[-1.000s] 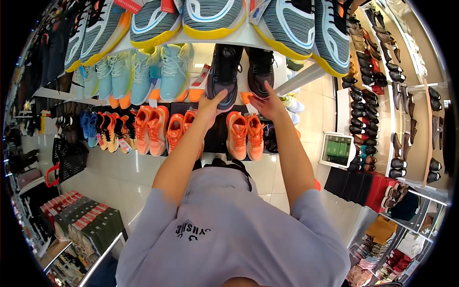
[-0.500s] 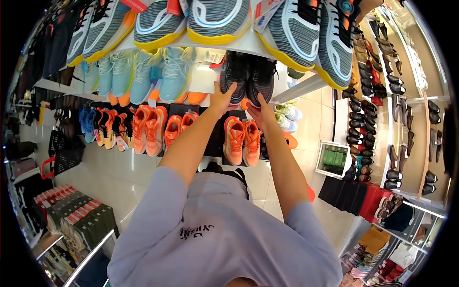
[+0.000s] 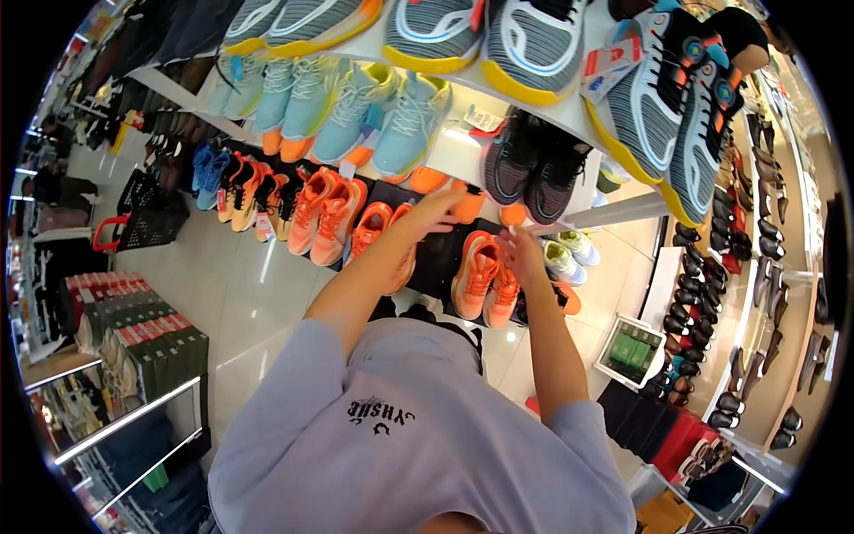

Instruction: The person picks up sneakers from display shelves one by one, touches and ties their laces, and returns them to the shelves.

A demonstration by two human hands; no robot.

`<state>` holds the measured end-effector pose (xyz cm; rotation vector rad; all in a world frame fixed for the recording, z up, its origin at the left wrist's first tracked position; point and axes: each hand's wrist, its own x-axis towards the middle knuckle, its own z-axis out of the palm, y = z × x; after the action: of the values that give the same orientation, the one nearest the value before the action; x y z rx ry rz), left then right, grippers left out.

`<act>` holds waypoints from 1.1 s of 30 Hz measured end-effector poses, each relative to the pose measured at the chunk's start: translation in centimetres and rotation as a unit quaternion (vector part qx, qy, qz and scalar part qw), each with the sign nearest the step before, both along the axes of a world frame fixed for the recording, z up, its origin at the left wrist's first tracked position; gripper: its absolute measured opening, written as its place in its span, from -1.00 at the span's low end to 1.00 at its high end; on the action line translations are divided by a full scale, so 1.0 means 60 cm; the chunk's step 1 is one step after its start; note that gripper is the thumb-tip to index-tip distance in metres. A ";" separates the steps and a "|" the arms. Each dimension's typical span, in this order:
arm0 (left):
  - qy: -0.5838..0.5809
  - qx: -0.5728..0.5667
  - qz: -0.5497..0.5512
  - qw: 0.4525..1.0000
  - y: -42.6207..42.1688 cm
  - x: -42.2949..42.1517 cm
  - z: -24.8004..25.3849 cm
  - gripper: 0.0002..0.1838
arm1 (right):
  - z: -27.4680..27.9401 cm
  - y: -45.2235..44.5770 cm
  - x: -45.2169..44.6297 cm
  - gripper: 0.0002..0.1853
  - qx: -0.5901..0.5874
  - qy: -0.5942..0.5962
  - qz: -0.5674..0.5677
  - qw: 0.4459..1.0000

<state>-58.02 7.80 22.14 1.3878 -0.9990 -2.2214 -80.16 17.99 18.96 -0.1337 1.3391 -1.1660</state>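
Observation:
A pair of black shoes [image 3: 511, 162] sits on the middle white shelf, toes toward me, with neither hand on it. My left hand [image 3: 436, 212] is below the shelf's front edge, fingers loosely stretched and holding nothing. Near its fingertips is an orange piece [image 3: 468, 206] whose kind I cannot make out. My right hand [image 3: 521, 249] is just under the black shoes, fingers slightly bent and apart, with nothing visible in them. It overlaps a pair of orange sneakers [image 3: 477, 274] on the lower level; whether it touches them I cannot tell.
Light blue sneakers [image 3: 411, 125] stand left of the black shoes. Grey sneakers with yellow soles [image 3: 529, 53] line the shelf above. More orange sneakers [image 3: 327, 218] are on the lower left. A white-framed box [image 3: 630, 351] stands on the floor at right, near racks of dark shoes [image 3: 692, 294].
Both hands have let go of the black shoes and moved down and toward me. The shoes now rest on the shelf. My view has turned, shifting the shelves rightward.

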 end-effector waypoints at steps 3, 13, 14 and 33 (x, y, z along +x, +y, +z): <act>0.007 0.075 0.144 0.987 0.065 0.157 -0.036 -0.35 | -0.145 0.057 0.033 -0.76 -0.030 -0.168 0.146 0.975; -0.022 0.160 0.386 0.908 0.140 0.481 -0.092 -0.47 | -0.022 -0.062 0.280 -0.48 0.027 -0.111 0.157 0.981; 0.023 0.149 0.371 0.916 0.107 0.468 -0.088 -0.48 | 0.006 -0.100 0.294 -0.32 0.034 -0.142 0.143 0.979; 0.123 0.127 0.137 0.975 -0.165 0.267 -0.056 -0.46 | 0.024 -0.237 0.363 -0.53 -0.075 -0.107 -0.063 0.989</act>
<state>-41.98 -2.10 18.80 1.2204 -0.4226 -2.2919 -58.38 3.76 20.37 -0.0313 1.0837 -1.3494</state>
